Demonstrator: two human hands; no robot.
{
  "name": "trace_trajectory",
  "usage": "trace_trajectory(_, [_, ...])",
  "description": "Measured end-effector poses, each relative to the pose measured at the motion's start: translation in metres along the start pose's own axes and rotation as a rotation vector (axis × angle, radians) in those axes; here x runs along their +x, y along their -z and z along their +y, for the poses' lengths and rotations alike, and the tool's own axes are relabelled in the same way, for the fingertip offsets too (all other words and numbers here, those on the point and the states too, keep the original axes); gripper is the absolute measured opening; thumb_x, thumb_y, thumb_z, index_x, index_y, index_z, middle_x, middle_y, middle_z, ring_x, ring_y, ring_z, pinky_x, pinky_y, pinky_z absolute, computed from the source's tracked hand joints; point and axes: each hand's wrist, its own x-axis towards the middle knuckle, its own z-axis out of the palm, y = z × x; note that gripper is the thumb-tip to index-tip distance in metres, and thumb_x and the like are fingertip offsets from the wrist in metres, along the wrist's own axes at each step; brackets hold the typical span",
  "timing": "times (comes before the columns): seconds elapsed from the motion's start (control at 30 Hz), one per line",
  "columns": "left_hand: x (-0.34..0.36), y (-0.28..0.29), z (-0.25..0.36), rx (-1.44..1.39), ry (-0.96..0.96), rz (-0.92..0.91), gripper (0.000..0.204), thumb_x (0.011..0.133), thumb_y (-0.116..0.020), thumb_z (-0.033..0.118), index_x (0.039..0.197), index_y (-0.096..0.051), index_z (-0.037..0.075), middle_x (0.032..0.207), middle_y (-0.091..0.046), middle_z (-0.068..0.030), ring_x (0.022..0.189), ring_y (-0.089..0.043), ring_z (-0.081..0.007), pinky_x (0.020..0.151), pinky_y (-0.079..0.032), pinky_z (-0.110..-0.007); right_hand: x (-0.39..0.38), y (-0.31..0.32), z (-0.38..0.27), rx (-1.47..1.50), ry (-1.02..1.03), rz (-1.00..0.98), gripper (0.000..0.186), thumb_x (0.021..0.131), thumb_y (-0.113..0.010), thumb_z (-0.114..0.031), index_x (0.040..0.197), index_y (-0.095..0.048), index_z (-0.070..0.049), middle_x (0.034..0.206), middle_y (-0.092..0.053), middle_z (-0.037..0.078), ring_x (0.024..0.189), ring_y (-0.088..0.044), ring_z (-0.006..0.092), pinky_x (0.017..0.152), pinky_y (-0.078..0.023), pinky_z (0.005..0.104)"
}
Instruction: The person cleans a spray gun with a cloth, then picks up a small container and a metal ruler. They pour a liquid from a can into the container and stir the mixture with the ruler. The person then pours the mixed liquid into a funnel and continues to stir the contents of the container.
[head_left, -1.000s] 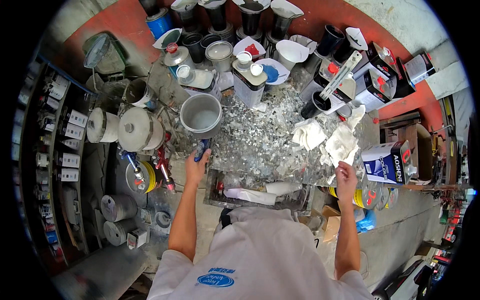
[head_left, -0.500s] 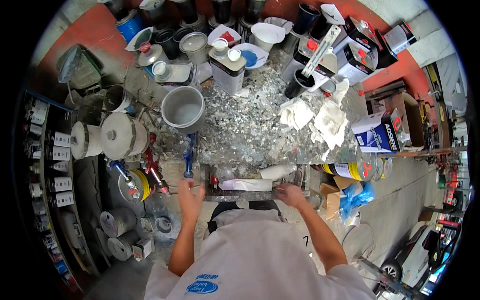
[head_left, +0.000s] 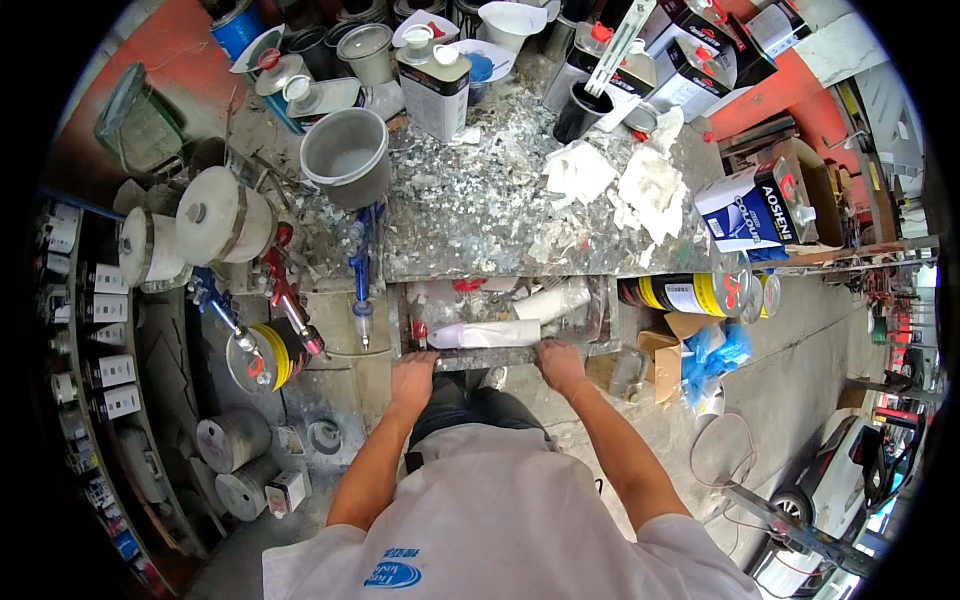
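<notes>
Gripping one drawer front (head_left: pixel 485 359), two hands (head_left: pixel 412 381) (head_left: pixel 562 365) rest near three spray guns (head_left: pixel 360 262) (head_left: pixel 288 298) (head_left: pixel 213 298).

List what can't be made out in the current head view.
Head view:
Left hand, right hand: palms hidden by the hands' own backs.
Drawer: floor partly hidden by white rolls.
Pale stick: upper end cut off by the picture's top edge; lower end hidden inside the black cup.

left hand (head_left: pixel 413 380) and right hand (head_left: pixel 561 365) reach forward, apart, forearms (head_left: pixel 375 460) slanting inward.
</notes>
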Motion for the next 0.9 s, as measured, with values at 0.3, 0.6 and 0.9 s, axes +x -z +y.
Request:
trace_trajectory(0.3, [-0.030, 0.003, 0.013, 0.000, -0.005, 0.048, 0.031, 0.083, -0.066, 0.011, 0.114, -0.067, 0.006, 0.109, -0.071, -0.0141, 0.105, -0.065, -0.0329, 0.095, -0.048, -0.043, -0.020, -0.014, -0.004, 0.029, 0.053, 0.003, 0.028, 0.086, -0.064, -0.024, 0.107, -0.063, -0.006, 0.103, -0.069, 0.016, 0.098, -0.066, 0.0341, 0.084, -0.053, 0.0460])
trace_trajectory(0.6, [0.012, 0.014, 0.003, 0.187, -0.174, -0.021, 0.021, 0.086, -0.057, 0.010, 0.102, -0.070, 0.010, 0.113, -0.062, -0.0100, 0.108, -0.062, -0.0291, 0.084, -0.055, -0.042, -0.015, 0.032, -0.042, 0.478, 0.191, 0.236, 0.027, 0.087, -0.065, -0.027, 0.103, -0.072, -0.006, 0.100, -0.070, 0.016, 0.093, -0.066, 0.0346, 0.082, -0.053, 0.0437])
trace_trajectory(0.9, [0.063, 0.042, -0.007, 0.351, -0.235, -0.020, 0.011, 0.080, -0.063, 0.011, 0.081, -0.073, 0.007, 0.090, -0.070, -0.0094, 0.091, -0.069, -0.0261, 0.073, -0.056, -0.041, -0.028, 0.038, -0.054, 0.916, -0.018, 0.206, 0.022, 0.092, -0.065, -0.024, 0.100, -0.072, -0.004, 0.095, -0.071, 0.014, 0.077, -0.070, 0.0287, 0.070, -0.055, 0.0381])
